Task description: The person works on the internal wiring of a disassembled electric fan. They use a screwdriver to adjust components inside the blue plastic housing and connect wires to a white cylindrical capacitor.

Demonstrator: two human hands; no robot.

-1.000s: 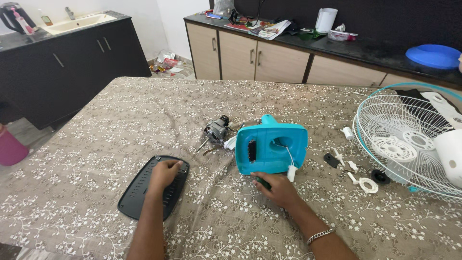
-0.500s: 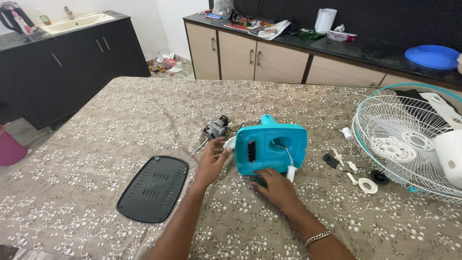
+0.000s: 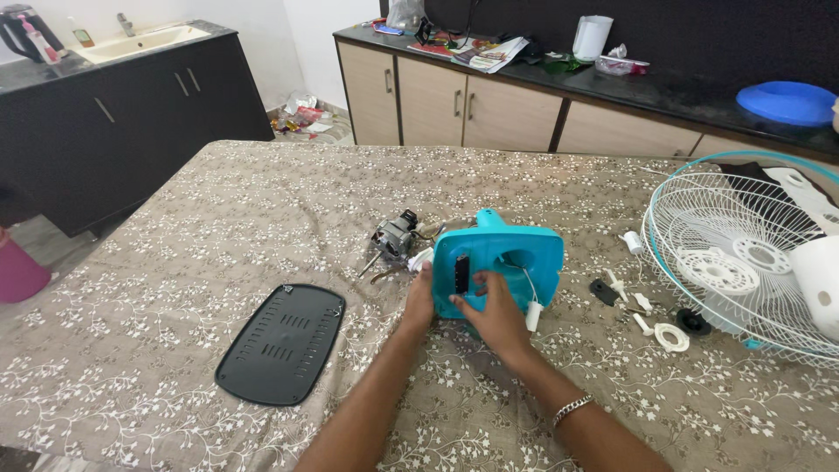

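I grip the turquoise plastic fan housing [image 3: 498, 267] at the table's [image 3: 175, 262] middle, left hand [image 3: 420, 301] clasping its 9 o'clock edge, right hand [image 3: 495, 310] fingers pressed on its face, likely steadying it beside the small grey motor [image 3: 395, 236] at 10 o'clock.

Around the housing [image 3: 511, 262]: motor [image 3: 395, 236] and loose wires crowd its 9 to 10 o'clock side. Small white and black parts [image 3: 642, 306] lie scattered at 3 o'clock, the fan guard [image 3: 743, 262] beyond them. Black grille plate [image 3: 281, 343] lies at 8 o'clock, well apart. Open tablecloth [image 3: 262, 201] from 11 to 1 o'clock.
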